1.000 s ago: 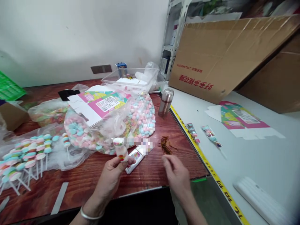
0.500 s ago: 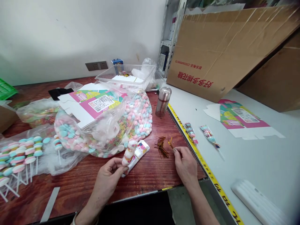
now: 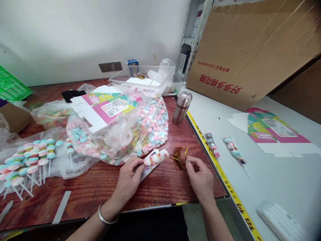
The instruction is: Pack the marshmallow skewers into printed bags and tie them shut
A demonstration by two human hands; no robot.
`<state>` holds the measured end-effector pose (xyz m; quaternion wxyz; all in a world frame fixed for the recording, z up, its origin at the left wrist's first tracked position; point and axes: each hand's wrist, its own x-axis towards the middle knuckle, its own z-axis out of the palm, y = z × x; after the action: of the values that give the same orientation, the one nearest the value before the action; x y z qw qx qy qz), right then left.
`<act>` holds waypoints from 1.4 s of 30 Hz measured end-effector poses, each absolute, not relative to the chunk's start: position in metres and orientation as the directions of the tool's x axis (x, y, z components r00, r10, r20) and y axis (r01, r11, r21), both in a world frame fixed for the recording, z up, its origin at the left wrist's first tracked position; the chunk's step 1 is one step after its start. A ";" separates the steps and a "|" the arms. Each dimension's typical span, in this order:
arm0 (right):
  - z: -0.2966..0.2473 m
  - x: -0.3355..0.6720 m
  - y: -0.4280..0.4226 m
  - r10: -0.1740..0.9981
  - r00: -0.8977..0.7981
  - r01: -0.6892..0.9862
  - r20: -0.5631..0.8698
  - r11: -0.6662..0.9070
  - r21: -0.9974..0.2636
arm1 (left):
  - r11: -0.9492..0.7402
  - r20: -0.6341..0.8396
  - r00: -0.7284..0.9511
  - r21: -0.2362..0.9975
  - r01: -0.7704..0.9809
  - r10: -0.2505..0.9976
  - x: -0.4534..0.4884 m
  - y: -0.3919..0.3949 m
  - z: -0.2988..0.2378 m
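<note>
My left hand (image 3: pixel 130 175) pinches the lower end of a marshmallow skewer in a clear printed wrapper (image 3: pixel 155 158). The skewer lies tilted, its far end pointing right. Under it is a stack of printed plastic bags (image 3: pixel 147 171), partly covered. Between thumb and forefinger of my right hand (image 3: pixel 200 177) is a thin gold twist tie (image 3: pixel 186 153), standing up. A small heap of gold twist ties (image 3: pixel 178 160) lies on the brown table just left of that hand. The skewer's stick is hidden behind my left fingers.
Unwrapped marshmallow skewers (image 3: pixel 32 157) lie on plastic at left. A bag of loose marshmallows (image 3: pixel 156 117) carries a flat printed carton (image 3: pixel 100 117). Behind stands a clear tub (image 3: pixel 160 87). A metal flask (image 3: pixel 182 108) and two wrapped skewers (image 3: pixel 233 147) are right, before a big cardboard box (image 3: pixel 230 50).
The wrapped skewer in my left hand has tipped from nearly upright to lying over toward the right. My right hand still pinches the twist tie. The whole view has shifted slightly.
</note>
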<state>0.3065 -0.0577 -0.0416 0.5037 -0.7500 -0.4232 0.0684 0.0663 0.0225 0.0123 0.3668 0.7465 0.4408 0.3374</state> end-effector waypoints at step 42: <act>-0.001 0.200 -0.051 0.847 0.342 0.575 0.407 0.154 -0.804 | 0.653 -0.393 0.597 0.691 -0.310 0.699 0.083 0.008 0.012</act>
<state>0.2003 -0.0510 -0.0009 0.5152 -0.6367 -0.5583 0.1323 0.0828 0.0082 0.0117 0.8453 0.2902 0.3350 0.2984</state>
